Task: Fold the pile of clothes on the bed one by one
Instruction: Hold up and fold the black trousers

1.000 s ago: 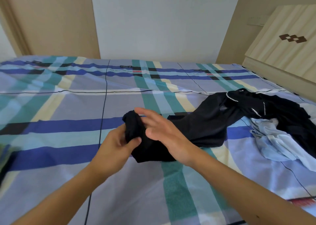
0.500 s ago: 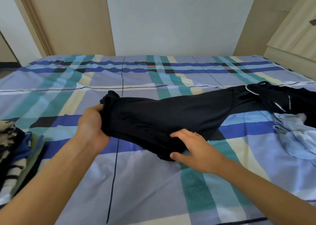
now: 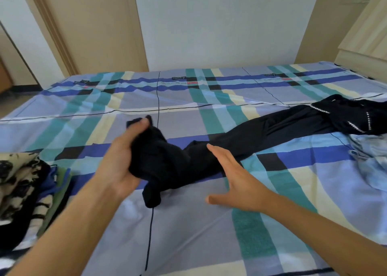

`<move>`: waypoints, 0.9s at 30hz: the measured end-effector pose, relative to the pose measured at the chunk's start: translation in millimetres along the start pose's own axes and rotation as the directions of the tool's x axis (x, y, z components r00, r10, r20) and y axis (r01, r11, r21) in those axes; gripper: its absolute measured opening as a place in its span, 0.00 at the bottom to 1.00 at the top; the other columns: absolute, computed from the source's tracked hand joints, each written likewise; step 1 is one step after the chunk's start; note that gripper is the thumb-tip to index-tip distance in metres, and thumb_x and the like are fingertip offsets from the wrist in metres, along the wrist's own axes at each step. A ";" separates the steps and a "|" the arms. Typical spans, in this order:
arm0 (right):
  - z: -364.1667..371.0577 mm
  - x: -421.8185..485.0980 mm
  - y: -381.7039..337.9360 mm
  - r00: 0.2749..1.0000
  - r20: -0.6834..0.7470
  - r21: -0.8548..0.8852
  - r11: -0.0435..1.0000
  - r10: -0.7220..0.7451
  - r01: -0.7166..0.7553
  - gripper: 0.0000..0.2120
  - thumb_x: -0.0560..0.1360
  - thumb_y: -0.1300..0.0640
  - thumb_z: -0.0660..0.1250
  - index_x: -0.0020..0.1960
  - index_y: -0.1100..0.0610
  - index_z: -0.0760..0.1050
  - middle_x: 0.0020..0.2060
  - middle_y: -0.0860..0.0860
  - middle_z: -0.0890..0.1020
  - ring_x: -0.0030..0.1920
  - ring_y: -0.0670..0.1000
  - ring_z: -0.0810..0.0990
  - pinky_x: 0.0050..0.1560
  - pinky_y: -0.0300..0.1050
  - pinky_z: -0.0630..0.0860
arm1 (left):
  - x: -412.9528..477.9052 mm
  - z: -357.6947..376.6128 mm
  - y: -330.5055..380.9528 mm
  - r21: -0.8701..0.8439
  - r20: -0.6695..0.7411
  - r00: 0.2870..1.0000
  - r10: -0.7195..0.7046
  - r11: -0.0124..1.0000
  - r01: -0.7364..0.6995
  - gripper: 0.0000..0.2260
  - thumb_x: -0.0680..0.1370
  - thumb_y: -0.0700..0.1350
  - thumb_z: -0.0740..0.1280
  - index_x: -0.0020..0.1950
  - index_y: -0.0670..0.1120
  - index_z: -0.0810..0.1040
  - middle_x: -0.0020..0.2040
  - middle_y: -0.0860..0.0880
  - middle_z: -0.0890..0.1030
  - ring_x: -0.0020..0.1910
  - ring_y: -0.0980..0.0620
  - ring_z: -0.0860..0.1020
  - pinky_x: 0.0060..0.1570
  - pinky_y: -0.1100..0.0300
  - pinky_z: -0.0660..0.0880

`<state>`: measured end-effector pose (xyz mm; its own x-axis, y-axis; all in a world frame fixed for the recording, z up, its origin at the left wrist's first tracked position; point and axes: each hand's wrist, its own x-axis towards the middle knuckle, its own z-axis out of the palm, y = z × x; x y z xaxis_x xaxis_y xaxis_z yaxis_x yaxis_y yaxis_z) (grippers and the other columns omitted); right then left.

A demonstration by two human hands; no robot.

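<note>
Your left hand (image 3: 123, 158) grips the bunched end of the long black garment (image 3: 272, 127) in the middle of the bed (image 3: 188, 223). Your right hand (image 3: 236, 179) is flat with straight fingers, just beside it and holding nothing. The garment stretches toward 2 o'clock, to the messy pile (image 3: 356, 116). A folded stack (image 3: 21, 181) sits at 9 o'clock.

Small black script patches (image 3: 178, 78) and red tags (image 3: 192, 83) are showing on the plaid bedsheet (image 3: 188, 233), all too blurred for reading.
</note>
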<state>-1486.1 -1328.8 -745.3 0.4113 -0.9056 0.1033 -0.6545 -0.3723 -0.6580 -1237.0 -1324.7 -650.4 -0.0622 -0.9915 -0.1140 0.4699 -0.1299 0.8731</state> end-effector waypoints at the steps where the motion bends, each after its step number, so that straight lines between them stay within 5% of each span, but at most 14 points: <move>1: 3.7 0.7 -6.4 1.000 0.007 0.050 0.999 -0.016 0.016 0.57 0.67 0.43 0.79 0.80 0.40 0.42 0.76 0.31 0.46 0.76 0.36 0.52 0.73 0.39 0.59 | -4.4 10.2 -7.5 0.036 0.016 0.998 -0.057 0.998 0.056 0.13 0.66 0.49 0.73 0.47 0.44 0.83 0.42 0.44 0.84 0.39 0.49 0.84 0.36 0.58 0.82; 6: 27.7 6.1 -14.3 0.991 -0.058 0.134 0.983 -0.121 0.128 0.54 0.62 0.43 0.81 0.79 0.42 0.53 0.74 0.38 0.62 0.76 0.44 0.61 0.75 0.60 0.61 | -13.3 25.8 -36.8 0.164 0.282 0.953 -0.111 0.984 0.067 0.20 0.69 0.38 0.72 0.60 0.39 0.77 0.52 0.41 0.85 0.51 0.46 0.85 0.45 0.60 0.81; 8: 35.7 6.7 -8.1 0.994 -0.063 0.173 0.980 -0.089 0.099 0.45 0.61 0.45 0.82 0.71 0.34 0.62 0.65 0.34 0.71 0.70 0.41 0.68 0.73 0.62 0.64 | -12.6 25.0 -37.2 0.132 0.258 0.962 -0.093 0.989 0.060 0.22 0.68 0.36 0.70 0.63 0.38 0.76 0.54 0.40 0.85 0.53 0.44 0.84 0.46 0.59 0.81; 10: 41.9 9.2 3.3 0.998 -0.031 0.207 0.977 -0.049 0.054 0.38 0.61 0.47 0.82 0.66 0.37 0.69 0.60 0.38 0.75 0.64 0.43 0.73 0.67 0.57 0.72 | -12.3 26.2 -31.1 0.074 0.242 0.968 -0.067 0.996 0.050 0.23 0.68 0.34 0.69 0.63 0.38 0.76 0.55 0.40 0.84 0.54 0.44 0.84 0.46 0.58 0.81; 12: 47.0 11.7 15.6 0.996 -0.057 0.044 0.997 -0.064 0.066 0.34 0.61 0.41 0.80 0.63 0.43 0.71 0.56 0.44 0.74 0.59 0.48 0.73 0.59 0.53 0.75 | -15.4 25.9 -22.5 -0.013 0.243 0.969 -0.046 0.999 0.051 0.24 0.64 0.29 0.70 0.60 0.39 0.78 0.51 0.41 0.85 0.49 0.46 0.85 0.43 0.57 0.82; 15: 39.9 17.3 25.8 0.972 -0.213 -0.251 0.967 -0.101 0.046 0.34 0.61 0.36 0.75 0.64 0.42 0.71 0.52 0.44 0.66 0.54 0.49 0.67 0.57 0.50 0.72 | -17.9 20.4 -14.1 -0.223 0.283 0.959 -0.031 0.970 0.097 0.24 0.61 0.34 0.71 0.58 0.37 0.81 0.47 0.38 0.85 0.45 0.44 0.85 0.41 0.52 0.82; 16: 36.4 18.2 24.6 0.954 -0.278 -0.272 0.962 -0.114 0.035 0.35 0.60 0.36 0.73 0.65 0.43 0.72 0.56 0.46 0.65 0.58 0.51 0.66 0.61 0.53 0.71 | -23.5 20.4 -11.4 -0.311 0.398 0.917 -0.023 0.937 0.159 0.21 0.68 0.32 0.64 0.61 0.34 0.79 0.52 0.35 0.83 0.52 0.41 0.84 0.52 0.48 0.80; 18: 20.6 25.7 30.2 0.922 -0.369 -0.300 0.954 -0.116 0.000 0.36 0.60 0.39 0.74 0.65 0.47 0.71 0.66 0.51 0.63 0.68 0.56 0.64 0.72 0.64 0.61 | -32.4 22.0 -4.2 -0.239 0.388 0.920 0.048 0.970 0.050 0.26 0.78 0.34 0.41 0.73 0.31 0.65 0.67 0.31 0.73 0.69 0.36 0.71 0.72 0.46 0.61; 20: 2.2 37.2 40.8 0.934 -0.356 -0.282 0.954 -0.001 -0.107 0.39 0.60 0.43 0.77 0.66 0.50 0.66 0.72 0.52 0.60 0.76 0.56 0.57 0.74 0.68 0.45 | -30.4 16.5 0.4 -0.303 0.515 0.849 0.119 0.952 0.050 0.29 0.78 0.35 0.34 0.76 0.32 0.59 0.72 0.32 0.69 0.74 0.37 0.65 0.76 0.49 0.51; 22: -12.3 47.1 52.6 0.936 -0.278 -0.168 0.949 0.216 -0.268 0.35 0.65 0.52 0.76 0.66 0.49 0.62 0.67 0.51 0.69 0.75 0.55 0.62 0.75 0.69 0.42 | -27.0 7.1 -2.1 -0.283 0.544 0.829 0.129 0.958 0.037 0.29 0.79 0.36 0.35 0.77 0.34 0.59 0.73 0.34 0.68 0.75 0.38 0.63 0.77 0.51 0.46; 24: -18.8 54.1 57.4 0.905 -0.244 -0.152 0.908 0.348 -0.390 0.21 0.70 0.57 0.67 0.57 0.44 0.62 0.54 0.50 0.78 0.62 0.59 0.74 0.71 0.67 0.61 | -19.9 -4.5 1.7 -0.264 0.419 0.899 0.131 0.964 -0.017 0.28 0.80 0.37 0.36 0.77 0.34 0.58 0.74 0.34 0.67 0.75 0.38 0.62 0.77 0.49 0.44; 26: -21.9 62.8 50.9 0.877 -0.318 -0.057 0.916 0.359 -0.396 0.07 0.72 0.56 0.60 0.47 0.45 0.66 0.46 0.52 0.82 0.51 0.61 0.78 0.55 0.59 0.75 | -5.4 -6.4 3.9 -0.230 0.309 0.946 0.098 0.973 -0.025 0.23 0.78 0.38 0.56 0.73 0.36 0.69 0.68 0.34 0.74 0.68 0.39 0.73 0.73 0.43 0.62; 27: -21.4 69.2 43.5 0.872 -0.363 0.056 0.942 0.327 -0.330 0.04 0.73 0.56 0.60 0.46 0.48 0.70 0.45 0.53 0.83 0.48 0.58 0.80 0.51 0.58 0.77 | 0.0 -10.7 11.5 -0.306 0.353 0.935 0.016 0.947 0.099 0.27 0.67 0.40 0.71 0.67 0.39 0.77 0.61 0.37 0.79 0.58 0.41 0.81 0.62 0.43 0.75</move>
<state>-1499.7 -1412.0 -750.8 -0.0856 -0.9857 0.1452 -0.7168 -0.0403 -0.6961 -1222.2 -1326.2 -645.4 -0.3617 -0.9293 0.0745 0.7081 -0.2218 0.6704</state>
